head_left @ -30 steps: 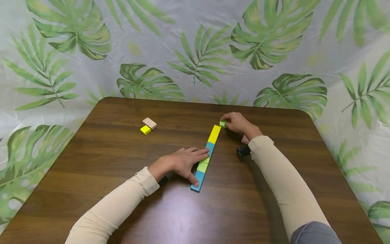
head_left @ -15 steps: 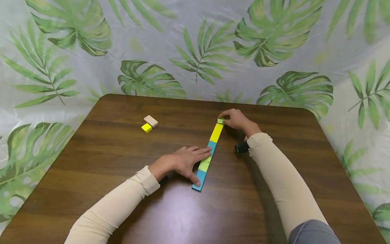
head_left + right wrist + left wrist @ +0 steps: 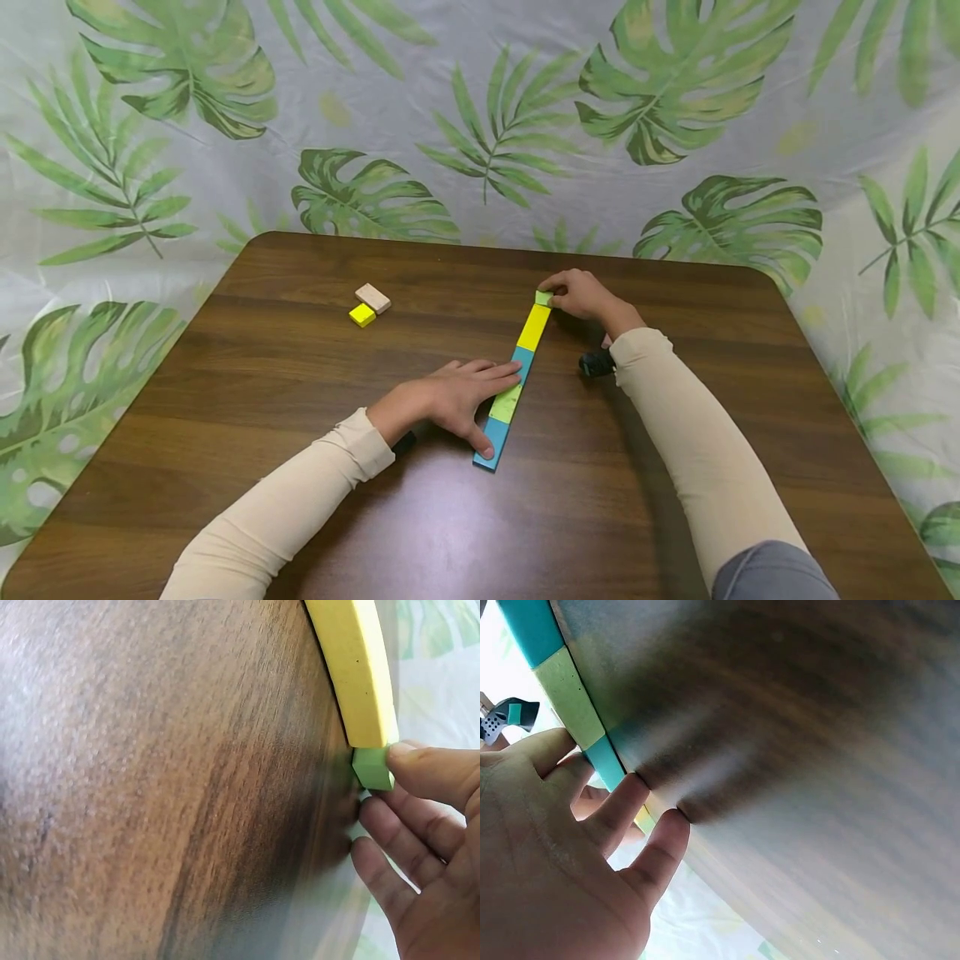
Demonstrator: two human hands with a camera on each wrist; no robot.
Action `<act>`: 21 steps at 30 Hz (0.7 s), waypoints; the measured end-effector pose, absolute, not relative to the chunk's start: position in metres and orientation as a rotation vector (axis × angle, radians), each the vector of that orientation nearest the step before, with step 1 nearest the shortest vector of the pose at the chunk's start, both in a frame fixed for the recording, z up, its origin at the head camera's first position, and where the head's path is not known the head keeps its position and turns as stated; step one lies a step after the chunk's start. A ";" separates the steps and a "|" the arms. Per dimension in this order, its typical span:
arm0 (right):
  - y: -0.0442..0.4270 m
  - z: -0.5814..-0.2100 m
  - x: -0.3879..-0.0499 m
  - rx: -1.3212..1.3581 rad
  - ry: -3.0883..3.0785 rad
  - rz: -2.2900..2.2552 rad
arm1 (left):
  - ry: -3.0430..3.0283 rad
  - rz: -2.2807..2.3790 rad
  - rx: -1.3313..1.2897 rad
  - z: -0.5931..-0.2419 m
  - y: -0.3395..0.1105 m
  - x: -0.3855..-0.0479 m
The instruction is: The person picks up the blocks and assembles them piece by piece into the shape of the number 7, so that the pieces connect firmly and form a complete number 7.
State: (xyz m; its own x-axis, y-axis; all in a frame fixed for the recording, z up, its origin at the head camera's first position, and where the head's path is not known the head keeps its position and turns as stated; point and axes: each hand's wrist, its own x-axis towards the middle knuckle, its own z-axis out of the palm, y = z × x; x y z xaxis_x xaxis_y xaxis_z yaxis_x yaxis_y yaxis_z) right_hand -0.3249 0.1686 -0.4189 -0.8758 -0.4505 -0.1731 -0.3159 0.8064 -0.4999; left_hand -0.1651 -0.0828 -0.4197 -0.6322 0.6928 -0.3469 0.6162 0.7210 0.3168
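A straight row of flat blocks lies slanting on the table: a blue block [image 3: 492, 443] nearest, then a light green block [image 3: 506, 404], another blue block [image 3: 525, 360] and a yellow block [image 3: 533, 327]. My left hand [image 3: 456, 398] rests along the row, thumb on the nearest blue block and fingertips on the farther one. At the far end my right hand [image 3: 587, 297] pinches a small green block [image 3: 542, 297] between thumb and fingers. In the right wrist view this green block [image 3: 371, 769] touches the end of the yellow block [image 3: 358, 671].
Left of the row, a small yellow block [image 3: 362, 315] lies against a pale wooden block [image 3: 373, 297]. A pink block [image 3: 607, 341] is mostly hidden behind the right wrist. The brown table [image 3: 300, 375] ends at a leaf-patterned cloth [image 3: 510, 108].
My right hand has moved slightly left with the small green block, which has gone from beside the row's far end to touching the yellow block. My left hand has stayed on the row.
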 end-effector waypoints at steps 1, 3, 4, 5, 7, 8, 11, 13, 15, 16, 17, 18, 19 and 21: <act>0.169 -0.419 -0.325 -0.587 2.710 -0.678 | 2.479 0.234 1.002 -0.419 -0.083 -0.165; 0.169 -0.419 -0.325 -0.584 2.711 -0.681 | 2.478 0.233 1.002 -0.419 -0.083 -0.165; 0.169 -0.419 -0.325 -0.584 2.711 -0.681 | 2.478 0.232 1.002 -0.419 -0.083 -0.165; 0.169 -0.419 -0.325 -0.585 2.712 -0.682 | 2.478 0.233 1.001 -0.419 -0.083 -0.165; 0.169 -0.420 -0.325 -0.587 2.714 -0.679 | 2.480 0.234 1.002 -0.419 -0.083 -0.165; 0.169 -0.420 -0.325 -0.589 2.715 -0.676 | 2.480 0.231 1.002 -0.419 -0.083 -0.164; 0.169 -0.420 -0.325 -0.595 2.719 -0.672 | 2.482 0.232 1.003 -0.419 -0.083 -0.164; 0.170 -0.420 -0.325 -0.601 2.722 -0.669 | 2.479 0.231 1.003 -0.419 -0.082 -0.165; 0.171 -0.421 -0.325 -0.608 2.721 -0.672 | 2.476 0.235 1.003 -0.420 -0.082 -0.165; 0.173 -0.421 -0.325 -0.609 2.722 -0.675 | 2.474 0.236 1.004 -0.420 -0.082 -0.165; 0.174 -0.421 -0.325 -0.610 2.726 -0.678 | 2.473 0.236 1.007 -0.421 -0.082 -0.165; 0.177 -0.420 -0.325 -0.612 2.734 -0.680 | 2.474 0.237 1.008 -0.421 -0.082 -0.165; 0.179 -0.419 -0.324 -0.614 2.741 -0.682 | 2.475 0.235 1.008 -0.421 -0.082 -0.165; 0.186 -0.415 -0.324 -0.620 2.762 -0.679 | 2.477 0.234 1.003 -0.421 -0.083 -0.165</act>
